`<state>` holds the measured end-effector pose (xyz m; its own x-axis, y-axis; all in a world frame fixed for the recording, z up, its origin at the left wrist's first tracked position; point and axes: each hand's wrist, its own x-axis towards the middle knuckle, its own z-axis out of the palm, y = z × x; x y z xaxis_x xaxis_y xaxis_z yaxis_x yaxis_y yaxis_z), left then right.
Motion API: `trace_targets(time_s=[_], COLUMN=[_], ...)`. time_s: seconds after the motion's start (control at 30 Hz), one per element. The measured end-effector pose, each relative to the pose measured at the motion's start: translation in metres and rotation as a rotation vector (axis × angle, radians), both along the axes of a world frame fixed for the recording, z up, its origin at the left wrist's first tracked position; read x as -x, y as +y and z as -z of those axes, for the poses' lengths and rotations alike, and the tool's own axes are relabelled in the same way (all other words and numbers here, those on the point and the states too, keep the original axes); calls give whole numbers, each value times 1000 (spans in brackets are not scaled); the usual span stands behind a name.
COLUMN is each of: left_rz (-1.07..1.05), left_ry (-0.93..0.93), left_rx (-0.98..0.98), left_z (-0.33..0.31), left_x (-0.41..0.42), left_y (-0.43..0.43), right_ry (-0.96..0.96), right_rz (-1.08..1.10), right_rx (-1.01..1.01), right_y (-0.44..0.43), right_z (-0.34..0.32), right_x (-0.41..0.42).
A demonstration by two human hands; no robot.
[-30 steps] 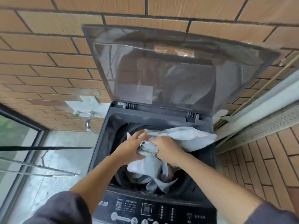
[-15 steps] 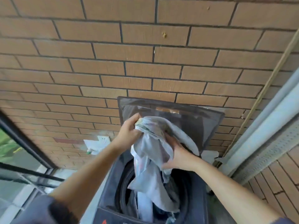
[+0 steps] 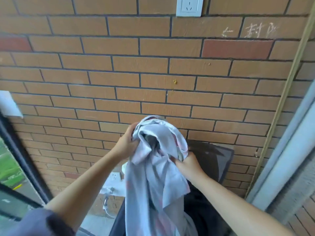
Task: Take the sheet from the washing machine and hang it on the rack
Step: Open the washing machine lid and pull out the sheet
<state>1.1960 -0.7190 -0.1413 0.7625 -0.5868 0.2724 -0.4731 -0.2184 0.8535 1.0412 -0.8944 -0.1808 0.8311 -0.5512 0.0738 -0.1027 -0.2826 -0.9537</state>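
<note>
The brick wall and raised lid stand close behind the sheet.

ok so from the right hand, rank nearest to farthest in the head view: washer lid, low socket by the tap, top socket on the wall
From the right hand, which grips the sheet:
1. washer lid, just to its right
2. low socket, left, beyond the sheet
3. top socket, high on the wall

Both hands now hold the bunched pale grey-and-pink cotton sheet higher, in front of the brick wall, its length trailing from the dark washing machine below.
</note>
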Motion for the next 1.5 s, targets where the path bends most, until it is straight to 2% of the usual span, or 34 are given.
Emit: trace_targets(time_s=[0.07,0.17,0.2,0.23,0.3,0.33,0.37,0.47,0.57,0.63,0.73,0.77,0.87,0.97,1.03,1.13,1.23,1.3,1.33,1.37,1.43,1.5], left_rz=[177,412,473,527,487,396,298,34,-64,-31,-6,-9,-13,10,24,-33,-108,-139,-143,-133,-15,151], left_ry=[159,610,644,598,298,163,112,181,218,245,324,340,292,144,53,39,98,35,-33,-124,-309,-395], left_rx=[-40,153,169,138,19,36,116,359,391,457,546,541,524,472,370,46,-371,-609,-653,-625,-395,-265], left_z=[10,9,7,0,-18,-27,-36,-51,-65,-86,-123,-133,-145,-130,-110,-65,-31,-34,-40,-51,-79,-97], left_x=[8,19,20,23,35,43,50,61,57,55,52,52,45,19,1,-22,-39,-29,-22,-12,11,30], left_y=[7,13,12,8,-10,-22,-32,-47,-48,-47,-51,-54,-57,-33,-9,15,34,45,47,46,35,11], right_ry=[-75,-165,-198,-231,-278,-296,-320,-394,-411,-254,100,157,6,-60,-88,-168,-249,-258,-265,-276,-320,-379], right_rz=[4,24,45,58,48,35,27,28,-97,-250,-494,-498,-246,-42,27,121,134,103,87,79,59,18], right_rx=[54,54,33,27,51,80,110,160,44,63,54,28,-86,-107,-118,-64,64,143,172,193,210,210], right_y=[-5,-10,-10,-10,-5,-1,1,0,-17,-33,-24,-14,8,3,-5,-13,-18,-19,-20,-19,-16,-6], right_z=[-29,-74,-89,-103,-130,-142,-152,-172,-159,-130,-77,-61,-38,-38,-45,-72,-109,-131,-140,-147,-156,-164], right_x=[-8,-22,-26,-31,-41,-44,-47,-43,-23,-2,20,21,11,5,7,9,3,-1,-3,-6,-10,-14])
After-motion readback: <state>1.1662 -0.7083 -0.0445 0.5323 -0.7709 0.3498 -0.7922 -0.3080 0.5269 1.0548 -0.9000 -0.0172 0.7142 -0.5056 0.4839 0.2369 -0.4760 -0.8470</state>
